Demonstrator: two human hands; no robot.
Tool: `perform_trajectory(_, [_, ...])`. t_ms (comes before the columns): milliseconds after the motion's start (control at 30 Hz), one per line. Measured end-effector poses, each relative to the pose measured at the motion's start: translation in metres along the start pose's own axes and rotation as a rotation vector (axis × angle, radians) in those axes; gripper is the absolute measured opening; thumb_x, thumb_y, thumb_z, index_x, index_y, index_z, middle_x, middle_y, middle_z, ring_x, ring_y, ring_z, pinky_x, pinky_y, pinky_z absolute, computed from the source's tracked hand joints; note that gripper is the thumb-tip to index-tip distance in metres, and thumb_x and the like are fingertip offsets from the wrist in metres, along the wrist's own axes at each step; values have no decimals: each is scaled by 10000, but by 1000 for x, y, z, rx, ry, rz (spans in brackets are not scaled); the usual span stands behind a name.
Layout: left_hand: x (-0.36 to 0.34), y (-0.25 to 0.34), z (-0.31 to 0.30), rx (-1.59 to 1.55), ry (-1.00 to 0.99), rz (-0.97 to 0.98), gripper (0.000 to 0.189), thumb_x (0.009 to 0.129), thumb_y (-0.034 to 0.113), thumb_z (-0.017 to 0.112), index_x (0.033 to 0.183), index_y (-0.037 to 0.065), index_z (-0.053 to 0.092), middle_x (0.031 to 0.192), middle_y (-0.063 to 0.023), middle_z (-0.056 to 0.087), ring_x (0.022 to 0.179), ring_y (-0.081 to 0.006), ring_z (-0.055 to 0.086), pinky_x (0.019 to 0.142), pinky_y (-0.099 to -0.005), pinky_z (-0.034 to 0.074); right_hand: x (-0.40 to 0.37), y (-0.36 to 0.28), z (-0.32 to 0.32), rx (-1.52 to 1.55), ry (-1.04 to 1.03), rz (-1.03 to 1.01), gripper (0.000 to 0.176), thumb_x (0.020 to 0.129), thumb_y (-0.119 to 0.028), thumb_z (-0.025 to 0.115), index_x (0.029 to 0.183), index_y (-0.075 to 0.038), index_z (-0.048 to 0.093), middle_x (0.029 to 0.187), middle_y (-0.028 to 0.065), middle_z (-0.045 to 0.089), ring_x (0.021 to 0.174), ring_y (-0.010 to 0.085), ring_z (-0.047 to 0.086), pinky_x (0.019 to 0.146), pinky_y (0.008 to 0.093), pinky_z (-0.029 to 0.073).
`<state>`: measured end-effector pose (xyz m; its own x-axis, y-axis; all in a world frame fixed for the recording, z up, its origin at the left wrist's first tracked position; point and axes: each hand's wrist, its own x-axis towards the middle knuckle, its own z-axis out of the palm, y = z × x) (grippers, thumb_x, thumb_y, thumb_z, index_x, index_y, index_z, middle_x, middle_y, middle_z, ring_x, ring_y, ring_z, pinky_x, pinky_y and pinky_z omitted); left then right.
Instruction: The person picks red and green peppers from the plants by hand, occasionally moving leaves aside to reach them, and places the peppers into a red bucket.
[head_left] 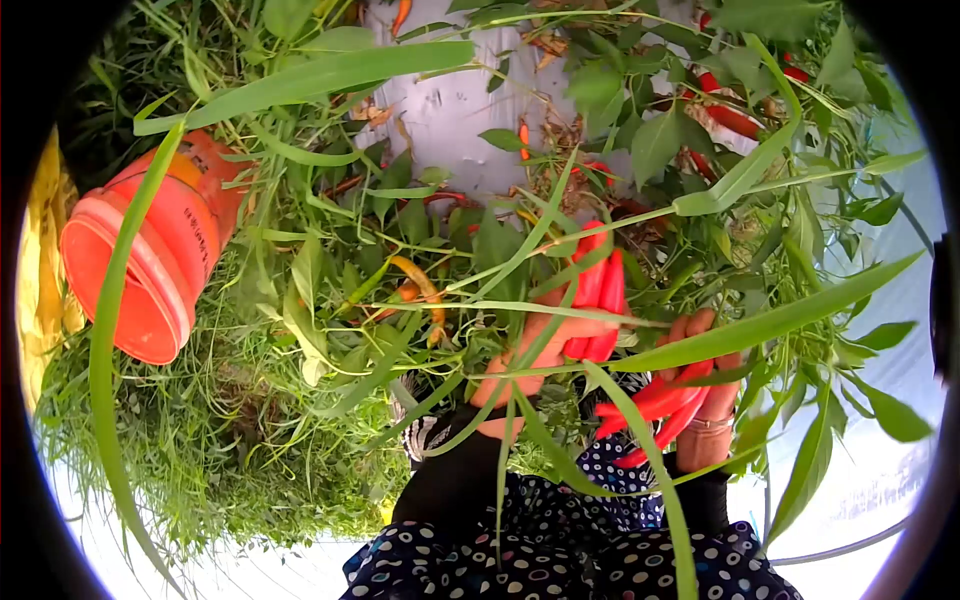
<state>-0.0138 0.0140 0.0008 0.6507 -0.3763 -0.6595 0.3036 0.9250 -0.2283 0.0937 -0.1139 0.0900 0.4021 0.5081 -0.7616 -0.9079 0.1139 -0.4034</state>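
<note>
Several red chili peppers (pixel 598 300) stand up in a bunch from my left hand (pixel 530 360), whose fingers are closed round them. My right hand (pixel 712 385) is also closed on a bunch of red chili peppers (pixel 660 405), which point to the left and down. Long grass blades (pixel 740 320) cross in front of both hands and hide part of the fingers. Around my hands grow pepper plants with green leaves (pixel 655 145), and more red peppers (pixel 735 120) hang among them at the upper right.
An orange-red bucket (pixel 135 275) lies tilted in the grass on the left, beside something yellow (pixel 45 260). A pale ground sheet (pixel 440 110) runs between the plants. Orange curved peppers (pixel 425 285) hang left of my hands. Dense grass (pixel 250 430) covers the lower left.
</note>
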Motion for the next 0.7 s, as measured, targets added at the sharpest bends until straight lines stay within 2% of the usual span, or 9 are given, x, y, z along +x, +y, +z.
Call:
perform_trajectory(67, [-5,5,25,-210,-78,122,818,691,-104,530,1399,157,214,1351,-42,370,1214,-175,399,943,-286,382,13,14,13,-78,666,-161,269,845,-302,505,846,-33,506,687,73,494,598,178,482,598,281,435])
perform_trajectory(100, [-2,5,26,-171,-102,35,840,678,-166,472,1404,158,198,1439,-13,228,1288,-178,300,991,-293,338,11,17,-20,-324,461,-200,268,848,-284,499,898,-22,514,752,81,535,679,177,516,657,290,439])
perform_trajectory(133, [2,-5,20,-112,-151,136,811,698,-102,502,1405,146,191,1396,-52,311,1255,-186,352,995,-306,334,13,15,-23,-1088,524,-348,242,810,-221,562,910,-2,536,874,91,580,800,203,547,712,333,449])
perform_trajectory(200, [-4,-12,24,9,-176,117,759,717,3,549,1391,99,214,1325,-89,399,1208,-200,406,996,-323,334,15,15,1,-395,637,-238,232,811,-181,559,944,9,546,902,74,577,825,185,536,762,314,431])
perform_trajectory(267, [-26,-8,46,-45,-220,31,734,714,132,605,1356,35,263,1229,-88,473,1133,-195,463,989,-326,336,-4,16,-1,-546,576,-203,322,819,-164,552,1074,29,520,991,101,568,915,176,519,841,288,400])
perform_trajectory(433, [-78,-27,59,30,-278,119,848,673,243,631,1374,18,211,1299,-84,399,1224,-184,364,1042,-311,232,-38,20,54,-864,468,-265,567,780,-74,548,1293,28,328,1116,139,505,980,201,501,883,321,399])
perform_trajectory(567, [-145,-21,51,-69,-237,265,856,678,242,631,1372,-3,194,1333,-108,365,1227,-197,369,1037,-314,244,-40,23,141,-1354,246,-452,681,726,-175,607,1300,38,308,1177,202,462,1046,300,478,902,388,384])
perform_trajectory(600, [-156,-29,31,-136,-217,282,899,657,253,649,1401,83,173,1383,-99,298,1245,-213,349,1047,-320,232,-34,29,159,-1467,142,-513,681,697,-191,626,1264,54,339,1175,227,457,1071,353,454,920,415,357])
perform_trajectory(700, [-206,0,33,-307,-73,686,979,627,283,675,1417,260,98,1442,-80,185,1275,-251,300,1060,-367,220,-18,51,241,-1617,-259,-562,691,666,-288,642,1233,19,394,1210,212,430,1132,380,395,940,462,311])
